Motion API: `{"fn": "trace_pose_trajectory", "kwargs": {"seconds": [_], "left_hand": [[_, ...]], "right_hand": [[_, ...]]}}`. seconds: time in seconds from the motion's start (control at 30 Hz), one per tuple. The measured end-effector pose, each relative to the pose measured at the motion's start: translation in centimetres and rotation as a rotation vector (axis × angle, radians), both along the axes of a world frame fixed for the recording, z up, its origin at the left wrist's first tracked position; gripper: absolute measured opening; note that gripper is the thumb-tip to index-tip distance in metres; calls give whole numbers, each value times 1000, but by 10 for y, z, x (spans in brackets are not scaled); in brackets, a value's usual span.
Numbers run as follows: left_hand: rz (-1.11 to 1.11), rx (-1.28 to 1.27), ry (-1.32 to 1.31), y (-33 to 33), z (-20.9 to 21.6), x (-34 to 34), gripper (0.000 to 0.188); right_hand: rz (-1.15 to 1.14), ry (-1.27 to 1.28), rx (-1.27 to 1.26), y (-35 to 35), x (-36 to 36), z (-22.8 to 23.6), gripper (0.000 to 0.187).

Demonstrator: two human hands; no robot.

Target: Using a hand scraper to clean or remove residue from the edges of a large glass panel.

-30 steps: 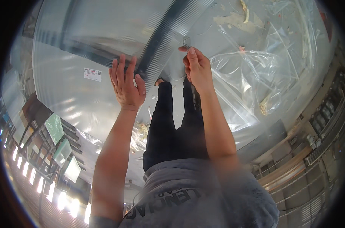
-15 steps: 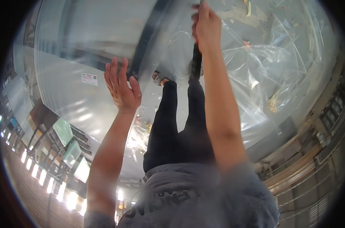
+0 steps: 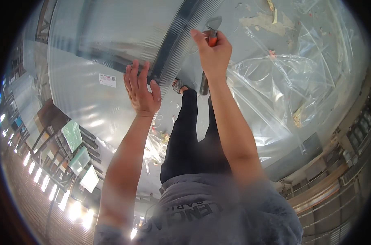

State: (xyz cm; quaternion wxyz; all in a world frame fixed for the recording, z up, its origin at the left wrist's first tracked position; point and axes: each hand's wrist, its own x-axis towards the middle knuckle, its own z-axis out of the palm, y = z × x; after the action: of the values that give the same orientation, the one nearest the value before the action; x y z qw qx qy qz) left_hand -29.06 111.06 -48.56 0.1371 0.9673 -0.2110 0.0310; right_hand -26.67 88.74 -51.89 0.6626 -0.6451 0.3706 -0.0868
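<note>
My left hand lies open on a large translucent ribbed plastic panel, its fingers stretched out. It rests close to where a dark frame bar shows at the panel's right side. Beside that hand, a white printed label sticks to the panel. My right hand is closed around a scraper with a flat metal blade and an orange part below it. The blade points away from me, to the right of the panel's edge. A dark piece, perhaps the handle's end, shows below the wrist.
Crumpled clear plastic film covers the grey floor on the right, with torn scraps beyond it. My sandalled left foot stands near the panel's edge. Racks with sheets stand at the lower left, metal shelving at the lower right.
My right hand has come down toward me with the scraper, whose blade now shows. The left hand stays on the panel. The whole view has shifted slightly.
</note>
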Motion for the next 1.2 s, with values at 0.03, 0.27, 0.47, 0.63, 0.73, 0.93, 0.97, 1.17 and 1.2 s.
{"fn": "trace_pose_trajectory", "kwargs": {"seconds": [0.03,0.27,0.47,0.63,0.73,0.93,0.97,1.17,1.2], "left_hand": [[0,-5,-3,1,-1,0,50],[14,-8,4,0,-2,1,51],[37,-11,12,1,-3,1,52],[35,-24,12,3,-5,0,52],[31,-18,10,5,-4,0,52],[-8,-7,6,0,-3,1,49],[-7,-2,-4,1,-3,2,49],[-41,-42,-23,3,-8,3,49],[-49,-44,-30,3,-9,3,49]], "right_hand": [[-43,8,-78,1,4,1,27],[277,-53,-711,-25,9,4,16],[154,-22,-741,-62,2,1,21],[103,-46,-395,-45,-32,-10,28],[5,180,396,-14,-45,5,26],[87,71,573,47,-106,-22,29],[159,37,575,56,-116,-29,30],[344,120,331,75,-123,-19,33],[392,123,275,73,-118,-14,34]]}}
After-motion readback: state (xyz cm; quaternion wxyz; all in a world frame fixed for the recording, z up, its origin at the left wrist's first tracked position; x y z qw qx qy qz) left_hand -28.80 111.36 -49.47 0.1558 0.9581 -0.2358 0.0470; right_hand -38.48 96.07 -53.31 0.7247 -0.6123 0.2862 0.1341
